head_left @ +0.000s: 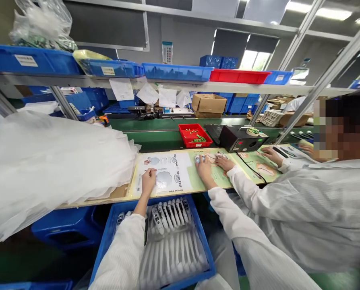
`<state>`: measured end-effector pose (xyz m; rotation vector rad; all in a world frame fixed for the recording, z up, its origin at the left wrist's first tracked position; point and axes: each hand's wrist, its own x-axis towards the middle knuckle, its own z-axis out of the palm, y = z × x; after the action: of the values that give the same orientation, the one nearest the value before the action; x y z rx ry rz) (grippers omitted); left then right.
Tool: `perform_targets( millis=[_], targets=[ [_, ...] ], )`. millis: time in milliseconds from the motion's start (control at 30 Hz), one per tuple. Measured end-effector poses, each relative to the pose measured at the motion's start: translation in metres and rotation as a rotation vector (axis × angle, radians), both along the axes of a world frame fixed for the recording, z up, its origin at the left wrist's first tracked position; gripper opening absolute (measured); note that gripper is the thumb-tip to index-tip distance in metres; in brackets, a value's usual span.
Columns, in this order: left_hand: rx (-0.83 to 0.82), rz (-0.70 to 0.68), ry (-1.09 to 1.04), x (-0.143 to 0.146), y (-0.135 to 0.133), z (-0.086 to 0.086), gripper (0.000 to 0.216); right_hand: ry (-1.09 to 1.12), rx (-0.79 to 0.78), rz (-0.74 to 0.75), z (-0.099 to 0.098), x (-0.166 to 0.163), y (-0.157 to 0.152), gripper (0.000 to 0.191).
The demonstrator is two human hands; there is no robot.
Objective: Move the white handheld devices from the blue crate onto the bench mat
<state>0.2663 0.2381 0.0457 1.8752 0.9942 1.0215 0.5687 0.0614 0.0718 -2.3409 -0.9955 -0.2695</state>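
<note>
The person's right hand (203,170) curls over a small white device (199,158), its grip closed on it, and the device rests on a printed mouse-pad sheet (168,174) laid along the counter (119,194). The left hand (149,181) lies on the same sheet beside a round grey printed shape. Its fingers (151,173) press down, the grip is apart, and it holds nothing that can be seen.

Just in front of the sheet, on the person's side, stands a blue crate (204,245) holding rows of pale moulded devices (169,213). Beyond the sheet sit a red tray (195,135) of small green pieces and a black bench unit (238,139). A heap of white plastic bags (47,169) lies to the left of the sheet. To its right, a co-worker's nearer hand (224,163) rests on the printed sheets, close to the person's right hand but not touching it, and the co-worker's other hand (270,155) lies further along.
</note>
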Motion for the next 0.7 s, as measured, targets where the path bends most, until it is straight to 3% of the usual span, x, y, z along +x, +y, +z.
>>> perform_targets(
  millis=[100,200,267,367,433,533,567,633,700],
  targets=[
    [0.024,0.002,-0.03,0.005,-0.009,0.009,0.03,-0.039,-0.042,-0.071,0.002,0.026,-0.022,0.054],
    [0.016,0.03,-0.107,-0.008,-0.022,0.011,0.035,-0.093,-0.045,-0.158,-0.008,0.029,-0.028,0.057],
    [-0.031,0.047,-0.147,-0.029,-0.039,-0.001,0.043,-0.115,0.008,-0.189,-0.018,0.025,-0.027,0.063],
    [-0.074,0.061,-0.116,-0.08,-0.078,-0.038,0.049,-0.141,0.164,-0.112,-0.032,0.0,-0.036,0.066],
    [-0.116,0.084,-0.022,-0.117,-0.104,-0.073,0.045,-0.127,0.345,-0.013,-0.041,-0.041,-0.05,0.054],
    [-0.252,0.094,0.266,-0.156,-0.129,-0.131,0.029,0.033,0.522,0.197,-0.07,-0.135,-0.065,0.046],
    [-0.296,0.092,0.365,-0.163,-0.134,-0.148,0.029,0.116,0.461,0.325,-0.084,-0.168,-0.065,0.044],
    [-0.34,0.088,0.506,-0.17,-0.142,-0.173,0.044,0.276,0.194,0.545,-0.111,-0.227,-0.056,0.038],
    [-0.319,0.078,0.571,-0.173,-0.148,-0.186,0.054,0.385,-0.092,0.57,-0.135,-0.268,-0.036,0.035]
  ],
)
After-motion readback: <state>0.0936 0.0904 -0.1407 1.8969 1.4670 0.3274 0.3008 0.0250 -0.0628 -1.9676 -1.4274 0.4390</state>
